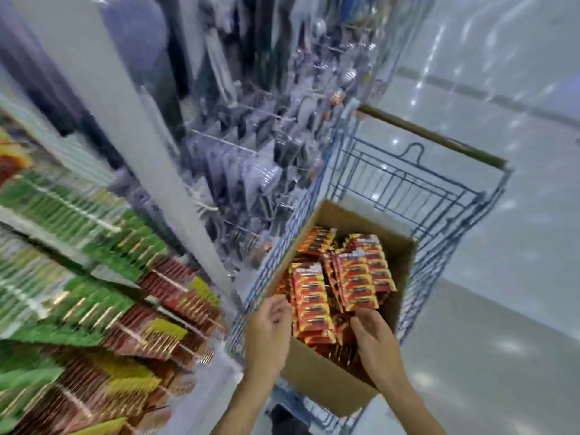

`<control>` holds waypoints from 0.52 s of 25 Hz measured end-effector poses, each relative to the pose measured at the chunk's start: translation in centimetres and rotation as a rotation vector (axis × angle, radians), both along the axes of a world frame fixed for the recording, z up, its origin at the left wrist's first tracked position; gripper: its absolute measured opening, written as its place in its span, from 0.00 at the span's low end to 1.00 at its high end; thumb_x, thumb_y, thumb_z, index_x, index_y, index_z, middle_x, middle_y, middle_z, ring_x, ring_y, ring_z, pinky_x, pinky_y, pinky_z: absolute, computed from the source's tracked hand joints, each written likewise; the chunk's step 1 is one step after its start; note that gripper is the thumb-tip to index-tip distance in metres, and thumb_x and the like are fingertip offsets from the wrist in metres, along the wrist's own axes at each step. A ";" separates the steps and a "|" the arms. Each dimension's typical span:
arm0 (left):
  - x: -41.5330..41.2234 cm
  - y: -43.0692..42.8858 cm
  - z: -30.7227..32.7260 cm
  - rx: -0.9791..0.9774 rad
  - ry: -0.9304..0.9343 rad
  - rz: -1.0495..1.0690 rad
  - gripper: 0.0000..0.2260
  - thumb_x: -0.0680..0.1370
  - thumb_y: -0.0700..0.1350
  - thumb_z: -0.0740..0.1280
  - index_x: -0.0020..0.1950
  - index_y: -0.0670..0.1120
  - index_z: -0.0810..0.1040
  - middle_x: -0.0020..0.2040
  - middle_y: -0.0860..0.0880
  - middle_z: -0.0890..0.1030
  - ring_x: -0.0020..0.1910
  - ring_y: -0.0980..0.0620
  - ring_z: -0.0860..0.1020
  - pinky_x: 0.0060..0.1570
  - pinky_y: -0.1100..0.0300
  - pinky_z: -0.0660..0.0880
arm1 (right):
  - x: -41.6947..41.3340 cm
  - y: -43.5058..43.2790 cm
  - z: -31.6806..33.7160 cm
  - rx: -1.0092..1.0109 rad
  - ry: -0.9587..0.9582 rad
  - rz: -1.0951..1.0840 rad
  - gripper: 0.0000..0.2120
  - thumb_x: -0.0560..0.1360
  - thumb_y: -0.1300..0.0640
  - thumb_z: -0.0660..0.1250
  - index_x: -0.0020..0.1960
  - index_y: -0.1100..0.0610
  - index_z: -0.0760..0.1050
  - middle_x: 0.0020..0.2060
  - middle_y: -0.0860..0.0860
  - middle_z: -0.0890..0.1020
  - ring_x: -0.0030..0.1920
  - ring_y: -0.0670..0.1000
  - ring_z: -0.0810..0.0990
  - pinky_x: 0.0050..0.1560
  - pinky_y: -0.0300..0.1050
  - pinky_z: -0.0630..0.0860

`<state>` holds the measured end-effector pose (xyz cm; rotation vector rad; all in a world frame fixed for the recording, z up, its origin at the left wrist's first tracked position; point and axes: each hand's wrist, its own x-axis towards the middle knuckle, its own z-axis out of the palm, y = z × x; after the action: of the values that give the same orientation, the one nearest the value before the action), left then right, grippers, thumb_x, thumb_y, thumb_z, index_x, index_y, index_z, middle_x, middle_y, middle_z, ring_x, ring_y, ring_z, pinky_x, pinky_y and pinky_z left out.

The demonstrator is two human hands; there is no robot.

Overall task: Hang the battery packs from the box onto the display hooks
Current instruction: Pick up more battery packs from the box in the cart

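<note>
Battery packs (361, 271) stand just ahead of right hand (373, 337), long axes running away from it; left hand (270, 321) alongside. Both curled; grips indeterminate.

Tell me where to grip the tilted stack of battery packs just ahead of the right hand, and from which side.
Probably best to grip the tilted stack at its near bottom edge, coming from the person's side with the right hand. That edge sticks up free and faces the hand, while the box wall and other packs crowd its far end.
</note>
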<state>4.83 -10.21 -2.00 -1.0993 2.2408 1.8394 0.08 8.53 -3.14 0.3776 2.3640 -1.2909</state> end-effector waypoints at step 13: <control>-11.2 4.1 -11.0 -0.230 -0.387 -0.148 0.38 0.73 0.44 0.80 0.76 0.38 0.65 0.72 0.37 0.71 0.71 0.36 0.72 0.68 0.42 0.73 | -2.0 3.8 -2.1 -0.001 -0.012 -0.165 0.09 0.83 0.52 0.65 0.63 0.47 0.74 0.57 0.42 0.81 0.59 0.44 0.79 0.50 0.29 0.71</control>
<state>-6.37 -6.09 -13.01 -1.1633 2.2609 1.2120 -1.89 12.30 -5.19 0.5891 2.3637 -1.3576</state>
